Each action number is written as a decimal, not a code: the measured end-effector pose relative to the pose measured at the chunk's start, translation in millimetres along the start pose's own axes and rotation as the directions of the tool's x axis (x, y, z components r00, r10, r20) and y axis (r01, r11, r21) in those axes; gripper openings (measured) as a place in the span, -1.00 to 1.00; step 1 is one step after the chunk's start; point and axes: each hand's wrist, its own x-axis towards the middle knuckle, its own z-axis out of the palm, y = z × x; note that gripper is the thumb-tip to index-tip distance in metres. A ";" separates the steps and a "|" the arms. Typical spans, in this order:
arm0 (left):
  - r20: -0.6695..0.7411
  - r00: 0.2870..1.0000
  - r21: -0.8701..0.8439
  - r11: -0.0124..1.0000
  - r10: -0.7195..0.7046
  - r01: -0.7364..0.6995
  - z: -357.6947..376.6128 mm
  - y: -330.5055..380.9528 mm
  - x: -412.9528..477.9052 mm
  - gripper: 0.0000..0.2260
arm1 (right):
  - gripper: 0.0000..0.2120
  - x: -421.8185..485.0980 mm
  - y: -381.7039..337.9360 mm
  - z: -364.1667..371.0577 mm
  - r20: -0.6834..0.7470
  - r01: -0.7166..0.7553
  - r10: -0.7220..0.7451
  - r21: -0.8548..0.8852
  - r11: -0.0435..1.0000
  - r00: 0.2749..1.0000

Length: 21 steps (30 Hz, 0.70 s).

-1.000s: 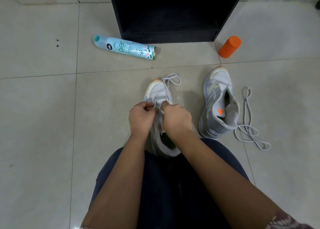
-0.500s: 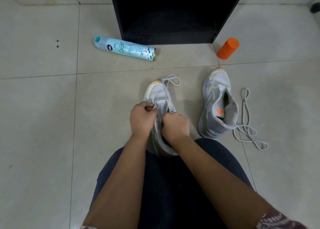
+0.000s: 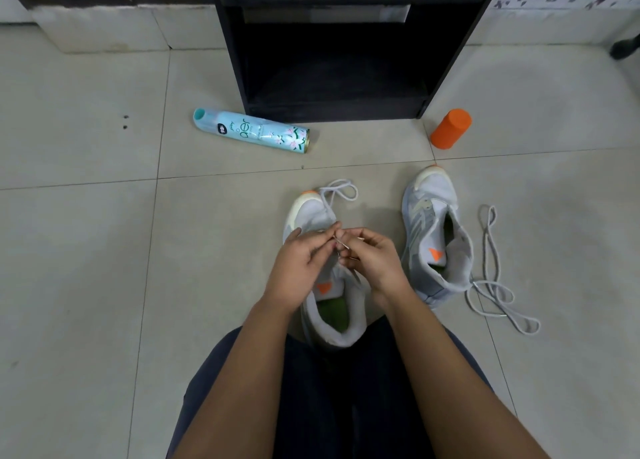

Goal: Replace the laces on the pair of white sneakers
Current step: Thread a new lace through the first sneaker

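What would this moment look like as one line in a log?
left hand + right hand: both pinch lace | near sneaker: lace loops past toe | other sneaker: unlaced | loose lace: beside it

You see two sneakers, middle sneaker (image 3: pixel 308 216) and side sneaker (image 3: pixel 433 223) at its 3 o'clock; two laces, threaded lace (image 3: pixel 337 182) and loose lace (image 3: pixel 490 287); one spray can (image 3: pixel 251 131) at 11 o'clock, one orange cylinder (image 3: pixel 451 128) at 1, one black shelf (image 3: pixel 235 60) at 12.

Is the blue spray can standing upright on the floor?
No, the spray can lies on its side on the tiled floor, just left of the black cabinet.
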 end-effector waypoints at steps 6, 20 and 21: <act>-0.232 0.957 -0.245 0.963 -0.172 0.114 1.2 7.1 1.1 -0.80 | -0.84 5.7 1.5 -4.6 0.187 0.198 -0.182 -0.069 0.978 0.965; -0.211 0.935 -0.543 0.829 -0.286 0.131 1.4 17.2 6.9 -0.83 | -0.85 17.9 9.5 5.4 0.053 0.570 -0.576 -0.241 0.785 0.816; -0.192 0.941 -0.542 0.829 -0.280 0.136 1.6 18.3 6.2 -0.83 | -0.84 19.9 10.9 5.3 0.064 0.574 -0.575 -0.221 0.789 0.815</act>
